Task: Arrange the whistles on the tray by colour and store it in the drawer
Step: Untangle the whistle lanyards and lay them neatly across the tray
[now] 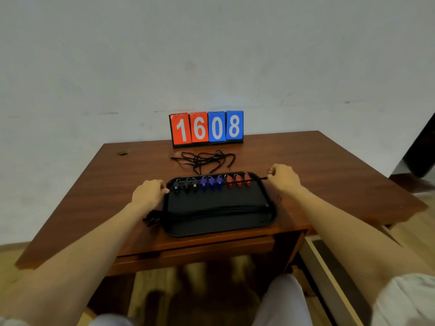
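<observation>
A black tray [219,208] lies on the surface [329,165], with black whistles [186,185], blue whistles [211,183] and red whistles [238,181] in a row along its far rim. The right grip [283,178] pinches a black cord [259,179] stretched over the red ones. The left grip [147,194] is curled at the left rim, and I cannot tell what it holds.

White digits 1 and 6 on red, 0 and 8 on blue cards of the flip scoreboard [206,129]
</observation>
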{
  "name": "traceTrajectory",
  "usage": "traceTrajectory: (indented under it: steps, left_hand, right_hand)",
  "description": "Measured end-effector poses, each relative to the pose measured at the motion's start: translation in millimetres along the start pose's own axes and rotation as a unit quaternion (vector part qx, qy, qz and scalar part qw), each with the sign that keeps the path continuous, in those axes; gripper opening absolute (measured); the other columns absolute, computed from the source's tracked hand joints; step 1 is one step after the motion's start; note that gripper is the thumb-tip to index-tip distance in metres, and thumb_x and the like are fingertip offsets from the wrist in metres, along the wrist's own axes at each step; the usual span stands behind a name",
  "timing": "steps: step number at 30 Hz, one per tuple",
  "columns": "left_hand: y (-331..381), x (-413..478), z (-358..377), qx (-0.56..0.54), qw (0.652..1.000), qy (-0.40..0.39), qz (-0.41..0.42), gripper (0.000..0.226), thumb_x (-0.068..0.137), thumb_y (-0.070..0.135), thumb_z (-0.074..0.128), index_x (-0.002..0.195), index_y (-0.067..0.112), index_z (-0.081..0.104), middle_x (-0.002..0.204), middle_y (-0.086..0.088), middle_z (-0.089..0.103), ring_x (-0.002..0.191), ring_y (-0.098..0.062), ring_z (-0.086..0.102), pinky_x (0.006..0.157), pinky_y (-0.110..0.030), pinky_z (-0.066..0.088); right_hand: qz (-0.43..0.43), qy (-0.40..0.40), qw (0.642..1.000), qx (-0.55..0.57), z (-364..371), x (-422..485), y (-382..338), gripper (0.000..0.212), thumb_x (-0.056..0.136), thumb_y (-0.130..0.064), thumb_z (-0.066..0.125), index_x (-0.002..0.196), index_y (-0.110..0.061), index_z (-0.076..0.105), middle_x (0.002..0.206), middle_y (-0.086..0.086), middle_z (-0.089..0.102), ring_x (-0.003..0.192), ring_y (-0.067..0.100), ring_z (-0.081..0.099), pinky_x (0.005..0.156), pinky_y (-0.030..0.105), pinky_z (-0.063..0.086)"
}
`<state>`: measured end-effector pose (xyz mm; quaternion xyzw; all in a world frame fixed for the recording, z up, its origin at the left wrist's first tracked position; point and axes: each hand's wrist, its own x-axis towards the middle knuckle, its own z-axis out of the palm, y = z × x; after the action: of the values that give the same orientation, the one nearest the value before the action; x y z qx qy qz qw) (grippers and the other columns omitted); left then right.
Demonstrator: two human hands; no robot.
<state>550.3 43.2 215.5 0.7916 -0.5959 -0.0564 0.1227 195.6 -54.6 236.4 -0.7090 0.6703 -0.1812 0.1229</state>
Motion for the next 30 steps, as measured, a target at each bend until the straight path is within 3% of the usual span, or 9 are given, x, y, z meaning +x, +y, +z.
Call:
traceTrajectory:
  steps: [6,11,19,26,28,30]
  left_hand:
    - [-5,-14,25,0.051,0.999,-0.002,0.012,0.025,0.099,0.021,0.041,0.11,0.018,0.064,0.109,-0.006,0.069,0.103,-0.03,0.06,0.093,-0.037,0.039]
    - [-7,-19,34,0.064,0.998,-0.005,0.016,0.016,0.095,0.033,0.051,0.1,0.019,0.058,0.1,-0.004,0.07,0.102,-0.027,0.06,0.09,-0.036,0.036]
    - [-7,-24,39,0.082,0.997,0.009,0.007,0.016,0.093,0.035,0.054,0.094,0.024,0.065,0.097,0.0,0.07,0.104,-0.025,0.058,0.093,-0.038,0.033]
    - [-6,-30,36,0.101,0.995,0.002,-0.01,0.017,0.091,0.037,0.055,0.096,0.025,0.066,0.109,-0.003,0.059,0.114,-0.027,0.046,0.095,-0.041,0.029]
    - [-4,-32,36,0.094,0.995,-0.001,-0.011,0.018,0.09,0.037,0.055,0.101,0.026,0.064,0.114,-0.004,0.053,0.118,-0.029,0.039,0.097,-0.041,0.026]
    - [-3,-33,38,0.091,0.996,0.006,-0.004,0.023,0.089,0.038,0.054,0.108,0.026,0.059,0.118,-0.005,0.049,0.12,-0.029,0.035,0.098,-0.042,0.025]
  right_hand:
    - [0.019,-0.055,0.998,-0.021,17,-20,15,0.012,0.088,-0.017,0.05,0.088,-0.015,0.061,0.102,0.009,0.068,0.097,0.032,0.061,0.087,0.043,0.05]
    - [0.047,-0.087,0.995,-0.021,21,-26,26,0.017,0.086,-0.024,0.059,0.089,-0.011,0.07,0.092,0.009,0.07,0.092,0.03,0.063,0.09,0.044,0.05]
    - [0.061,-0.124,0.99,-0.015,27,-30,32,0.021,0.088,-0.026,0.062,0.095,-0.009,0.071,0.099,0.012,0.069,0.1,0.032,0.059,0.091,0.045,0.05]
    - [0.062,-0.133,0.989,-0.016,30,-30,32,0.015,0.087,-0.027,0.065,0.089,-0.012,0.067,0.1,0.01,0.068,0.101,0.031,0.06,0.093,0.047,0.049]
    - [0.054,-0.129,0.99,-0.022,29,-31,32,0.015,0.086,-0.025,0.066,0.096,-0.014,0.063,0.107,0.01,0.066,0.104,0.03,0.057,0.092,0.046,0.049]
    - [0.047,-0.112,0.992,-0.022,29,-31,31,0.029,0.085,-0.022,0.067,0.11,-0.013,0.057,0.117,0.011,0.058,0.112,0.031,0.05,0.092,0.045,0.047]
